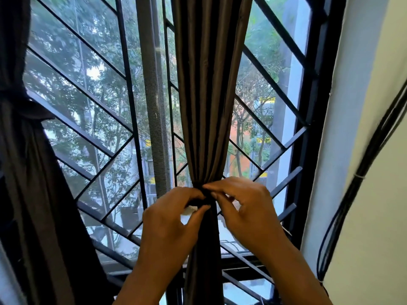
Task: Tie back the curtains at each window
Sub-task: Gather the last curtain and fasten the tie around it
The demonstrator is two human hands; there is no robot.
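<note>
Currently my left hand [169, 219] and right hand [246, 208] both pinch the dark tieback band [206, 195] between their fingertips, cinching the brown curtain [209, 106] into a narrow bundle directly above my fingers so the window grille [105, 119] either side stays uncovered.

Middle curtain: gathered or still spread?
Gathered. The middle curtain narrows to a tight waist where the left hand and right hand pinch a dark tie around it.
</note>
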